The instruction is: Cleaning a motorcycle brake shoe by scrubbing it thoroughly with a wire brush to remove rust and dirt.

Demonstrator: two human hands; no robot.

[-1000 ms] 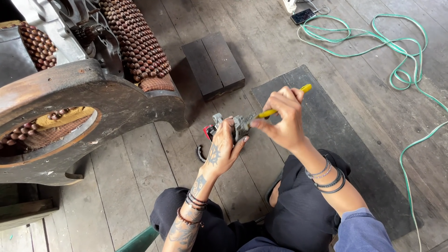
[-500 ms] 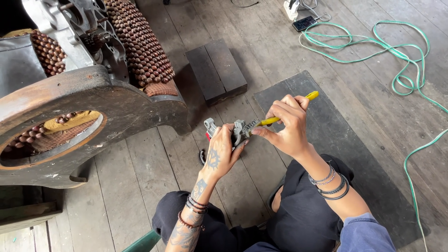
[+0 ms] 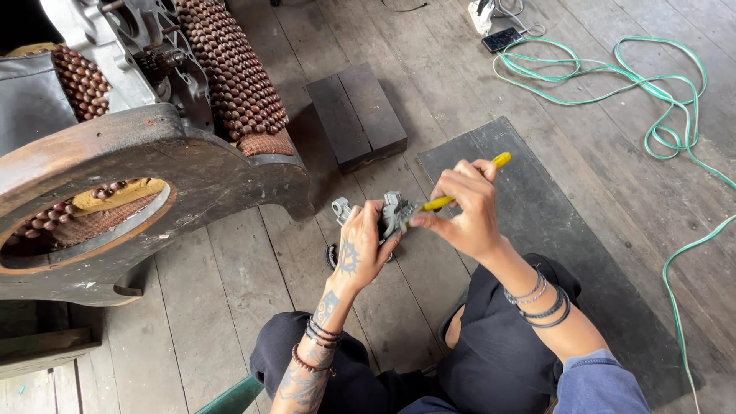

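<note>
Landmark for this entry: the big wooden machine frame at the left of my view. Its round side opening contains brown wooden beads and a yellowish pad; more rows of beads cover the roller on top of the frame.

Just right of the frame's foot, above the floor planks, I hold a small grey metal part. My left hand is curled around it from below, fingers closed on the casting, palm turned away from me, forearm rising from my lap. My right hand is pinched shut on a yellow-handled tool, whose tip meets the metal part; wrist bent inward, bangles on the forearm.

Further right of the frame: a dark wooden block on the floor, then a dark mat under my right arm. A green cable loops well beyond the mat.
</note>
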